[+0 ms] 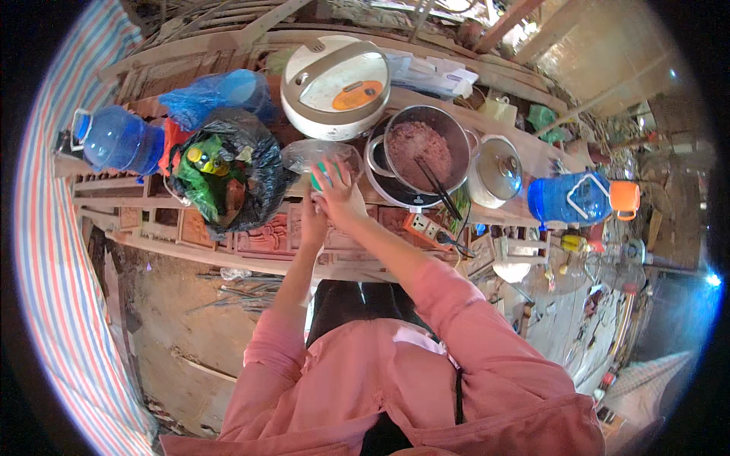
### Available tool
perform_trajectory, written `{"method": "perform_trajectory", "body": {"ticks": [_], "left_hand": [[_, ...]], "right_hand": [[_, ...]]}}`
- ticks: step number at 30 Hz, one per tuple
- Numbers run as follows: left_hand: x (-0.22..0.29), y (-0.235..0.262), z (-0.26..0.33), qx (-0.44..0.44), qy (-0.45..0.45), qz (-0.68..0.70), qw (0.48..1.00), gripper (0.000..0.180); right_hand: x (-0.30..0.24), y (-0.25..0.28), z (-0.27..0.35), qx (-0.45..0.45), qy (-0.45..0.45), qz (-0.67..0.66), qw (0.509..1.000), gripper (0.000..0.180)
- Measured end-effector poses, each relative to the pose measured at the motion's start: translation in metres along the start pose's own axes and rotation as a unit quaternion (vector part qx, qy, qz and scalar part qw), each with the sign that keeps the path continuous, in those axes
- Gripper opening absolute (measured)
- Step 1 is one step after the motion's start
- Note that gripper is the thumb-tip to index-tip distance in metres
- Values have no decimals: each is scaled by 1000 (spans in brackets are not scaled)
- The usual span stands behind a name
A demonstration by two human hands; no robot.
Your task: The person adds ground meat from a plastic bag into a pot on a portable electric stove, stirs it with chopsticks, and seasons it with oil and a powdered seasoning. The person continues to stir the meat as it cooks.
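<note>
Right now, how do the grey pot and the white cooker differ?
The grey pot is open, showing pinkish, crumbly food with dark chopsticks in it; the white cooker has its lid on, hiding any contents.
The pot has loop handles at its sides; the cooker has a broad brownish handle across its top.
The cooker has an orange label; none shows on the pot.
Both are round.

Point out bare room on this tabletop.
A narrow strip of wood shows behind the metal pot and glass-lidded pot, before the pale package. It's crowded around the left hand and right hand, between black bag, rice cooker and metal pot.
</note>
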State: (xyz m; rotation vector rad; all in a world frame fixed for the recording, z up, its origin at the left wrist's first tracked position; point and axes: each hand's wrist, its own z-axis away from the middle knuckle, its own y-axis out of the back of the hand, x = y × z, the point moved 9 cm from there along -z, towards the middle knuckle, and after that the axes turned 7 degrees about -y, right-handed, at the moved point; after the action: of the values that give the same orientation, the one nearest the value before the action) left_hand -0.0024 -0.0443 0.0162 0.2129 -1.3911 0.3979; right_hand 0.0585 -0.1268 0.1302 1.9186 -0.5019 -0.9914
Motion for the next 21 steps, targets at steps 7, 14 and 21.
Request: {"method": "perform_trajectory", "body": {"ticks": [7, 14, 21], "left_hand": [[-14, -14, -17, 111, 81, 114, 984, 61], [53, -81, 7, -14, 35, 54, 998, 34], [91, -122, -56, -77, 18, -72, 994, 26]], "right_hand": [[149, 106, 171, 299, -484, -340, 749, 57], [203, 182, 63, 265, -395, -344, 810, 15], [232, 207, 5, 41, -313, -233, 920, 19]]}}
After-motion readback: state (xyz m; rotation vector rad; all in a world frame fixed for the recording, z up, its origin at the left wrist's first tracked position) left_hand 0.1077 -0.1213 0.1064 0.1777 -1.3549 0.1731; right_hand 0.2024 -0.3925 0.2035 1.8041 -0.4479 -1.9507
